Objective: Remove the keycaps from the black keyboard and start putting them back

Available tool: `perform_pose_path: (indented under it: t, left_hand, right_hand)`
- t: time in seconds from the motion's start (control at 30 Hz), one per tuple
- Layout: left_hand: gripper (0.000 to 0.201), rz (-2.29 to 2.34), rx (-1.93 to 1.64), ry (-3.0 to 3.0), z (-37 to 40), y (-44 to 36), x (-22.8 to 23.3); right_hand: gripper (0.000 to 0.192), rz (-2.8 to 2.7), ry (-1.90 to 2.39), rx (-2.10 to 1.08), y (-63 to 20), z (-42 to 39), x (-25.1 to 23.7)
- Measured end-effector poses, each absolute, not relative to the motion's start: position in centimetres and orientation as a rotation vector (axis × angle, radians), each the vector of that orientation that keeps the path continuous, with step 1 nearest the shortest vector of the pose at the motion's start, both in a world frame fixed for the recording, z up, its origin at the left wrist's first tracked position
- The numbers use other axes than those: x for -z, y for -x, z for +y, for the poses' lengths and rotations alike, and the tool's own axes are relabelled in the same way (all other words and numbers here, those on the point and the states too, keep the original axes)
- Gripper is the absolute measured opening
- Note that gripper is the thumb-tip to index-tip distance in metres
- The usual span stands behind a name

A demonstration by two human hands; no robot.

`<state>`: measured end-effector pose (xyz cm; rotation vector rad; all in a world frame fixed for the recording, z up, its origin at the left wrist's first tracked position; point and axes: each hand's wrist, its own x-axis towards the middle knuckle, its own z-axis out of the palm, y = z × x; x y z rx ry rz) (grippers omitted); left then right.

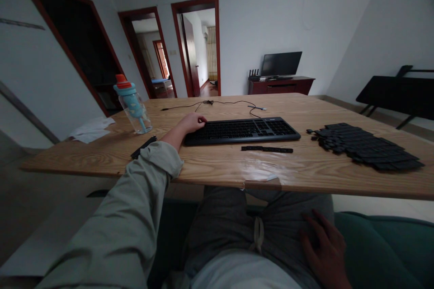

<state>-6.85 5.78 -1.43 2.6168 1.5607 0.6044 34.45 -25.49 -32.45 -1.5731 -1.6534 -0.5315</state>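
Paper, a crumpled white sheet of it (91, 129), lay at the far left end of the wooden table (217, 162), and just to its right stood a clear water bottle (133, 104) with a blue lid and an orange cap, upright. Near the bottle's base a short black strip (143, 147) rested on the wood, partly hidden by a grey-green sleeve (135, 207). That sleeve led to the left hand (191, 123), which rested on the left end of the black keyboard (241, 130), its fingers curled loosely over the keyboard's corner; whether it actually gripped the edge could not be told. The keyboard lay flat near the middle of the table, with its thin black cable (217, 103) trailing across the wood behind it. Just in front of the keyboard, apart from it, lay a long narrow black bar (267, 149), parallel to the keyboard's front edge. Farther right, well apart from the keyboard, a spread heap of loose black keycaps (368, 146) covered the right end of the table. Below the table edge the right hand (325, 248) lay open and flat, fingers spread, on the person's grey trousers (237, 226), holding nothing. Against the far wall stood a dark television (280, 63) on a low reddish cabinet (280, 85).
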Motion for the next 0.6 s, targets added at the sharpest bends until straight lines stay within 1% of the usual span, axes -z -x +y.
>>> perform_pose_path:
  t: [0.4, 0.6]
  left_hand:
    - [0.03, 1.578, -0.489, -2.681, 5.9, 6.7, 1.1]
    - [0.032, 1.695, -0.274, -2.802, 5.3, 5.8, 0.9]
  right_hand:
    - [0.035, -1.64, 1.595, 0.529, -34.4, -25.5, 32.7]
    - [0.035, -1.638, 1.563, 0.523, -34.5, -25.3, 32.5]
